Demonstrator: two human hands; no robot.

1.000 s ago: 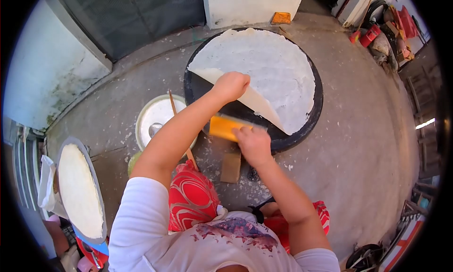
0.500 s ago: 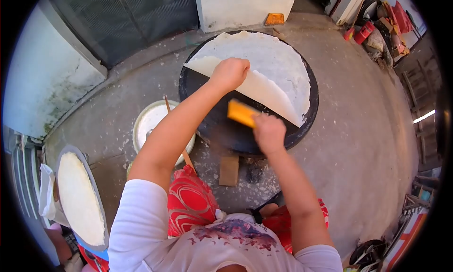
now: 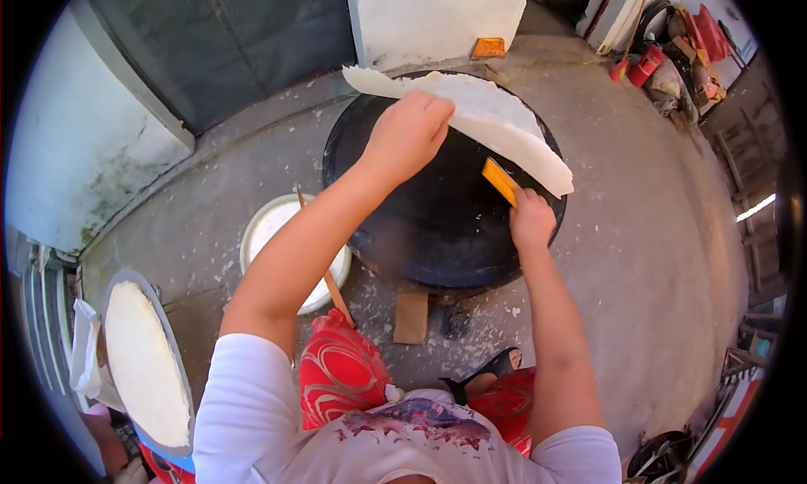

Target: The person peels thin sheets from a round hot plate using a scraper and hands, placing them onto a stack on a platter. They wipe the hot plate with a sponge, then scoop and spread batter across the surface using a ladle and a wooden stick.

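Observation:
A thin white sheet [image 3: 496, 114] is peeled back over the far part of a round black griddle [image 3: 420, 223]. Its near edge is lifted, pinched in my left hand [image 3: 409, 137], and both ends droop past that hand, one over the rim at the far left, one at the right. My right hand [image 3: 533, 221] is closed round a yellow scraper [image 3: 500, 181], held over the right side of the griddle near the folded sheet. To the left stands a bucket of white batter [image 3: 273, 223] with a wooden stick [image 3: 336, 292] leaning across it, partly behind my left forearm.
A round tray [image 3: 179, 375] with a pale flat stack [image 3: 147, 362] lies at the lower left. A brown block [image 3: 411, 318] stands in front of the griddle. Beyond it are an orange object [image 3: 488, 47] and a white wall [image 3: 437, 22]. Clutter with a red container [image 3: 646, 65] fills the far right.
My left hand has lifted the sheet's edge farther away, baring more of the black griddle. My right hand and the yellow scraper have moved to the right.

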